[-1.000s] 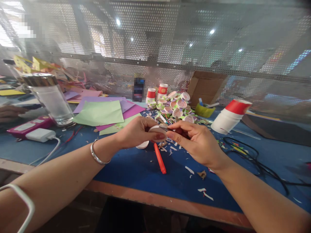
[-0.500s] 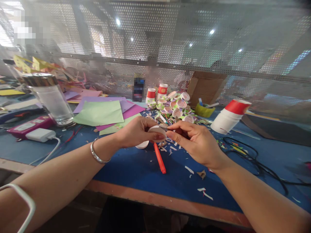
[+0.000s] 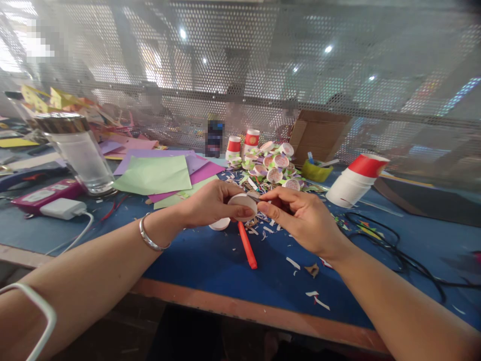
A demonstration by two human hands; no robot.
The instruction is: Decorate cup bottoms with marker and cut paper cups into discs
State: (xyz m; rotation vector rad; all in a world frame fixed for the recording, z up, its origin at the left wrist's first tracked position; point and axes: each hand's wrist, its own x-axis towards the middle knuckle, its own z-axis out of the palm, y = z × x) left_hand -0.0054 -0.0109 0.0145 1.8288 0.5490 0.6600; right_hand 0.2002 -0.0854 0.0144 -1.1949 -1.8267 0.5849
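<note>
My left hand is closed around a small white paper disc, thumb pressed on its face. Touching the disc's right edge, my right hand pinches a small dark piece against it; I cannot make out what the piece is. Both hands hover above the blue table. Right below them lie an orange-red marker and another white disc.
Behind the hands sits a heap of decorated paper discs and two small red-and-white cups. A stack of red-rimmed paper cups lies at right, near black cables. At left: coloured paper sheets, a glass jar, a white charger. A perforated screen stands at the back.
The disc in my left hand has turned a little, showing more of its face. A person's hand at the far left edge has gone from view.
</note>
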